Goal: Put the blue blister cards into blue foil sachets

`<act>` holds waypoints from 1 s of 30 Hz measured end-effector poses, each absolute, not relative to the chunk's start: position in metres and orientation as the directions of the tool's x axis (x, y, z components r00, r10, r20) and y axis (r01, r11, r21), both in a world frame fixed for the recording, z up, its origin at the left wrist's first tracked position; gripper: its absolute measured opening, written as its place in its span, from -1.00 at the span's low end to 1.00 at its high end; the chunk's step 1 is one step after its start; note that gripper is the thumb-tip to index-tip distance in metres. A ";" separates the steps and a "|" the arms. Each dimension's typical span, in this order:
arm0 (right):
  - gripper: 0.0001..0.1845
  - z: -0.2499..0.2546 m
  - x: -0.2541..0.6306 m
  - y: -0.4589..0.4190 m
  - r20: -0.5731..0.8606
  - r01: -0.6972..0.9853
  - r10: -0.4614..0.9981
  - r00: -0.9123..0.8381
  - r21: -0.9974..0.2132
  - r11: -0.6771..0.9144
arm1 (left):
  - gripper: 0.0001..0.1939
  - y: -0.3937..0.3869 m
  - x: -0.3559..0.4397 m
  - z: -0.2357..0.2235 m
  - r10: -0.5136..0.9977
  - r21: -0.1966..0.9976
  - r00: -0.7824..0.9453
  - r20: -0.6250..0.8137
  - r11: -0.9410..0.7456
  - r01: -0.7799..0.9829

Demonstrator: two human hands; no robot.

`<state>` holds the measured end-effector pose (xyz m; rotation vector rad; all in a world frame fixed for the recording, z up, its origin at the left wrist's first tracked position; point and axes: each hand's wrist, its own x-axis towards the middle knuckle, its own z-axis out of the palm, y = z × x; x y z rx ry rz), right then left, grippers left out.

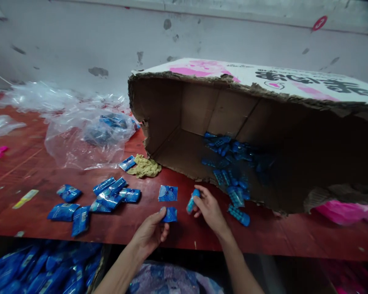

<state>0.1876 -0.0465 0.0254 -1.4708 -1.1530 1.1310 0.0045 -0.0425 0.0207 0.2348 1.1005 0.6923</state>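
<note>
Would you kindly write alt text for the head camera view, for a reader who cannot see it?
A person's left hand holds a small blue packet and the right hand a small blue item, over a red table. Shiny blue packets lie at left; at right, a ragged cardboard box opens toward the viewer with more blue items inside.

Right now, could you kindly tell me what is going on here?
A person's left hand holds a flat blue packet, and the right hand holds a small blue item over a red table. Similar blue items lie inside the open cardboard box; more blue packets lie left of the hands.
</note>
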 end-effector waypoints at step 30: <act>-0.61 0.036 0.167 -0.094 0.134 -0.116 0.991 -0.006 -0.984 0.133 | -0.88 -0.041 0.001 0.029 0.522 0.297 0.366 -0.771 0.802 -0.519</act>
